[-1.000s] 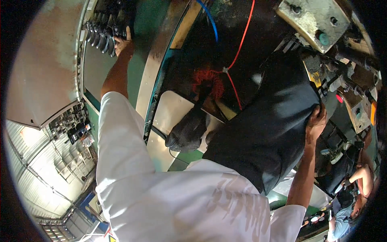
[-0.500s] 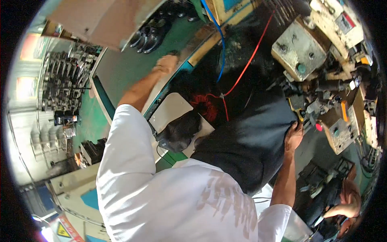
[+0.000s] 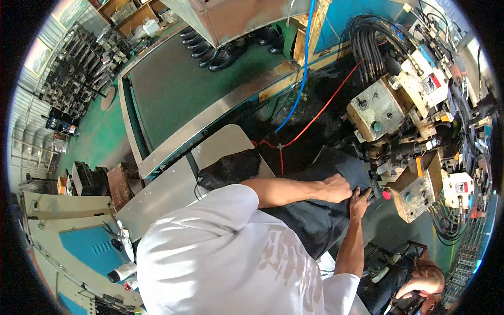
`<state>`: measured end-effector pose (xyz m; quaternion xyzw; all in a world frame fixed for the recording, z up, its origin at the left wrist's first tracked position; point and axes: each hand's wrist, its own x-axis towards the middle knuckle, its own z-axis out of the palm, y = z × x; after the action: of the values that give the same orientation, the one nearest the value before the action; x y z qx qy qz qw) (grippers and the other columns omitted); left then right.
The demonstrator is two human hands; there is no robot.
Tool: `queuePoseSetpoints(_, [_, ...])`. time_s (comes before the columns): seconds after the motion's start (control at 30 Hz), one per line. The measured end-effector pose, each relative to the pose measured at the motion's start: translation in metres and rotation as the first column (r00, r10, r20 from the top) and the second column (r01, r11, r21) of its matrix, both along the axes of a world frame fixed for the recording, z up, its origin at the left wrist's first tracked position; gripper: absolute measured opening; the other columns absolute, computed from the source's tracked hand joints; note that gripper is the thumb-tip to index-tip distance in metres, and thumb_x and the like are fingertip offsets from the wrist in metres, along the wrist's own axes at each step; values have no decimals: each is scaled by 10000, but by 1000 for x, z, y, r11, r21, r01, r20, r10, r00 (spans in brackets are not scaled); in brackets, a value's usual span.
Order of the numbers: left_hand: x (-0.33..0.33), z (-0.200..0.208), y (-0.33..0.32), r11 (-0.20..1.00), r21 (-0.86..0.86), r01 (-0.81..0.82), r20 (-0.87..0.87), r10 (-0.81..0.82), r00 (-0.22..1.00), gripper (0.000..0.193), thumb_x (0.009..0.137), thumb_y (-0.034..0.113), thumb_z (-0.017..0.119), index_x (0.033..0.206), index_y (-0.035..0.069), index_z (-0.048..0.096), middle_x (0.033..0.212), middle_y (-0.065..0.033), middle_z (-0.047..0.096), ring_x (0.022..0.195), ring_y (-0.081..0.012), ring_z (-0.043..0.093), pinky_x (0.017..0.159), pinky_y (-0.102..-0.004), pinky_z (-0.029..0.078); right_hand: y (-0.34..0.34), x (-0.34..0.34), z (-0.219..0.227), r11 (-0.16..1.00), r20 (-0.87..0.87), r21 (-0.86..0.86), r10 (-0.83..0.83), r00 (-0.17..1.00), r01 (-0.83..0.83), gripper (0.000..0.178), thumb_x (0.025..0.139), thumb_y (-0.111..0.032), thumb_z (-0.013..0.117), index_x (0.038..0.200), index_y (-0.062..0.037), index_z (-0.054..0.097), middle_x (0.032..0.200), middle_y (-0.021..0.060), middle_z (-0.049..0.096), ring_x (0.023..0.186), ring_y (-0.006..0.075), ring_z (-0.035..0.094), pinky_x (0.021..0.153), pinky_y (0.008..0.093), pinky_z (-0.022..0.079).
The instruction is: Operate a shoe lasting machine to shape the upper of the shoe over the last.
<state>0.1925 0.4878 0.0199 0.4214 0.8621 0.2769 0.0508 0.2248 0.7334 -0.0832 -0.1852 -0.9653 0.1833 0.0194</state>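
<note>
The left hand (image 3: 337, 189) is over the black cloth (image 3: 307, 218) in the person's lap, and its fingers look bent. I cannot tell if it is clenched or is grasping something. The right hand (image 3: 359, 203) is just beside it, at the right edge of the same cloth, with its fingers directed to the far side; whether it grips the cloth, I cannot tell. This cloth lies in the middle of the scene, just right of the white shirt (image 3: 226, 262).

To the right of the hands is a box with a red button (image 3: 387, 194). Farther stands a grey box (image 3: 374, 111) with a green button. A blue hose (image 3: 303, 86) and a red cord (image 3: 336, 94) hang at the far side. Far left, black shoes (image 3: 227, 58) stand on a green belt (image 3: 184, 97). At near right, another person (image 3: 420, 283) is partly visible.
</note>
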Motion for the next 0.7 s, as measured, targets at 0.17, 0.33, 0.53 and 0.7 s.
queuePoseSetpoints(0.17, [-19, -29, -12, 991, 116, -65, 76, 56, 996, 137, 822, 136, 681, 810, 17, 746, 783, -241, 741, 798, -458, 765, 706, -575, 604, -16, -2, 18, 999, 9, -37, -25, 1000, 25, 1011, 1022, -678, 602, 1748, -101, 199, 1410, 478, 561, 1273, 638, 571, 1102, 606, 483])
queuePoseSetpoints(0.33, [-26, -43, -13, 985, 133, -109, 154, 88, 984, 133, 837, 126, 665, 800, 15, 729, 800, -259, 739, 810, -464, 764, 712, -581, 601, -34, 0, 36, 989, 144, -82, -107, 984, 120, 1056, 1000, -719, 608, 1738, -74, 214, 1559, 399, 488, 1384, 601, 517, 1176, 592, 427])
queuePoseSetpoints(0.53, [-32, -44, -9, 969, 209, -131, 147, 101, 984, 128, 823, 126, 676, 761, 14, 675, 748, -244, 709, 751, -454, 746, 683, -566, 598, -32, -7, 40, 991, 107, -104, -76, 991, 87, 1036, 1008, -717, 596, 1707, -19, 284, 1605, 338, 510, 1412, 596, 499, 1184, 573, 425])
queuePoseSetpoints(0.7, [-33, -45, -14, 977, 177, -119, 156, 92, 984, 132, 828, 128, 675, 772, 9, 689, 760, -245, 714, 748, -455, 744, 680, -559, 600, -48, -6, 57, 981, 163, -95, -151, 975, 167, 1029, 997, -734, 606, 1703, -47, 309, 1573, 358, 530, 1400, 582, 517, 1169, 577, 438])
